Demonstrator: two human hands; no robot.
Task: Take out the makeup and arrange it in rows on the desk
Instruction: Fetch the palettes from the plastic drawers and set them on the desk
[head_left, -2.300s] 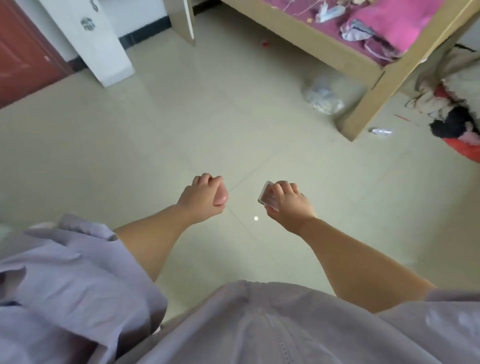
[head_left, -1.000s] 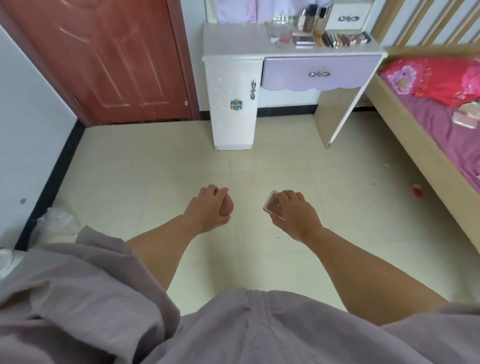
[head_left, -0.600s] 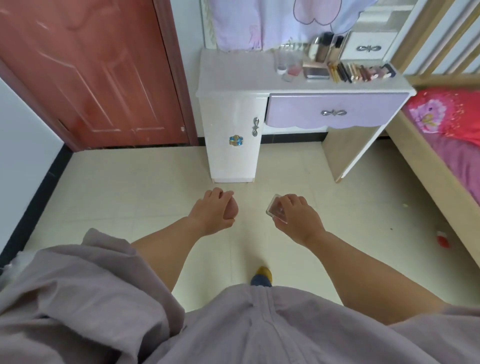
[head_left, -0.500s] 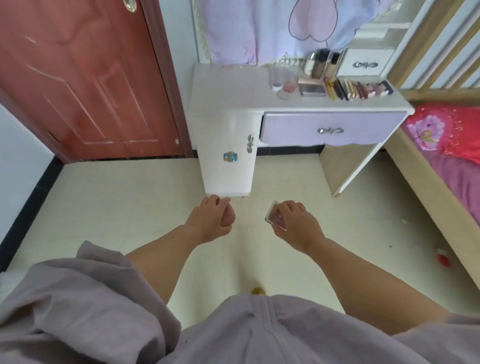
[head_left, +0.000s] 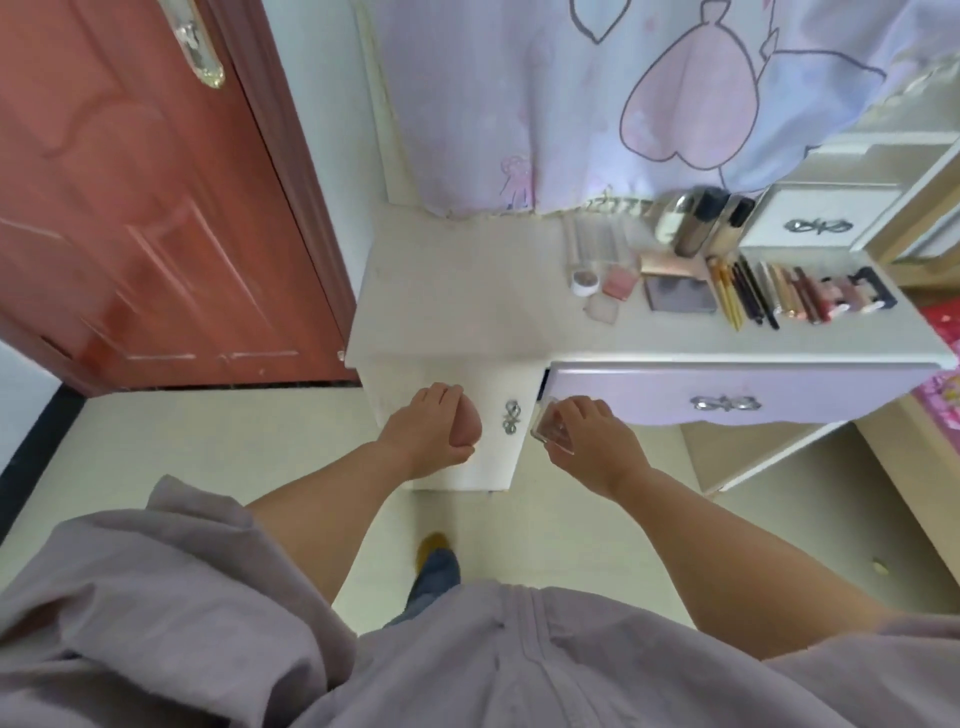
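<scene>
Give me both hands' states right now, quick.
Left hand: closed around a pink makeup sponge.
Right hand: closed on a small clear compact.

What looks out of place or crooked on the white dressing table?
One small pale pink square compact lies tilted in front of the row, out of line with the other makeup. The lilac drawer looks slightly ajar at its left edge.

Both bare forearms extended forward, left hand (head_left: 431, 431) fingers curled in grip, right hand (head_left: 592, 441) likewise
</scene>
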